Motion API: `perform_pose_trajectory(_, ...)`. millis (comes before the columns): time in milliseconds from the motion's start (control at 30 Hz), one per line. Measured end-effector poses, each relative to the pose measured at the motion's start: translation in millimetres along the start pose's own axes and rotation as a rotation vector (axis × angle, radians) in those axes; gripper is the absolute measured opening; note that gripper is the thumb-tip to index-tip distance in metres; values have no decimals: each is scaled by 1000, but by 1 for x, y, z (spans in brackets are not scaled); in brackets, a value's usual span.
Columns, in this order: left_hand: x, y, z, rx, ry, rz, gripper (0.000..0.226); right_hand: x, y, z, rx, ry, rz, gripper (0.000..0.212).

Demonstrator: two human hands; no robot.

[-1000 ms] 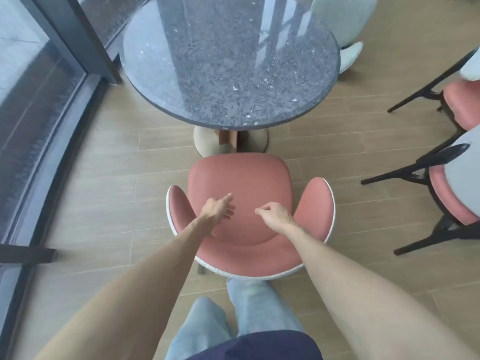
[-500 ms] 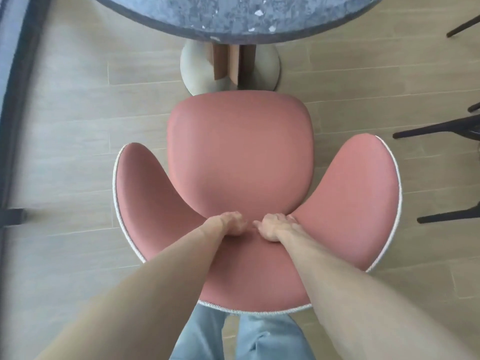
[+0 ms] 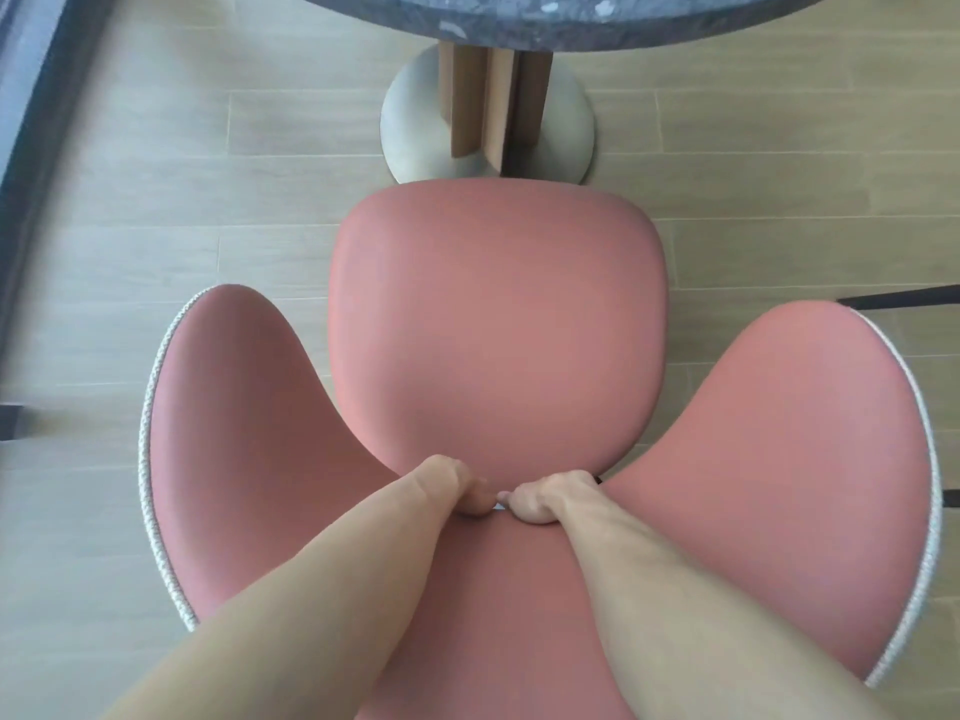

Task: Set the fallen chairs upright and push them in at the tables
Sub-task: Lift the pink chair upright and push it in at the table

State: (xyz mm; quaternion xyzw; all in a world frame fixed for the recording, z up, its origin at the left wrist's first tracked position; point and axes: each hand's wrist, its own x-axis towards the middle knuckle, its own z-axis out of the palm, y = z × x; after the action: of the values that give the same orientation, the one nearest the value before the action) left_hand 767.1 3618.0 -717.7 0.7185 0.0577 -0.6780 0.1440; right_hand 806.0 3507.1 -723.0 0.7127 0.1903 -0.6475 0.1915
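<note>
Forearms reach down from the bottom edge of the view, over the curved back of the pink chair [image 3: 498,324], which stands upright facing the pedestal. Both hands meet at the crease where the seat joins the backrest: the left hand [image 3: 452,483] has its fingers curled down into that gap, and the right hand [image 3: 545,498] curls in beside it, the two almost touching. They seem to grip the rear lip of the seat, or something small and pale between them (too small to make out).

That grip is the first risk. It is low and central, so a shove from there could swing the chair to one side instead of sending it straight, and fingers tucked into the crease could get pinched if the seat shifts.

Farther out, the seat's front edge already sits just beside the round metal base [image 3: 488,116] of the surface [image 3: 571,18], whose dark stone rim overhangs at the top. Pushing much harder would likely drive the chair's hidden legs into that base and jolt the whole thing.

At the right edge, a dark leg [image 3: 898,296] of another chair lies near the pink armrest; a skewed push might knock the two together.
</note>
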Motion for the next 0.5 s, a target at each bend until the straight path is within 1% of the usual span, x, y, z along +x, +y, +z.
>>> perform_pose_trajectory(167, -12, 2, -9, 82, 20, 25, 51, -7, 1, -8, 6, -10, 20, 67)
perform_pose_trajectory(333, -27, 1, -44, 98, -71, 10, 50, -19, 5, -37, -74, 25, 9, 68)
perform_pose_trajectory(400, -28, 0, -56, 115, -75, 12, 51, -23, 5, -49, -106, 38, 5, 69)
perform_pose_trajectory(500, -26, -3, -72, 149, -58, 3, 52, -21, 6, -66, -89, 42, 12, 74)
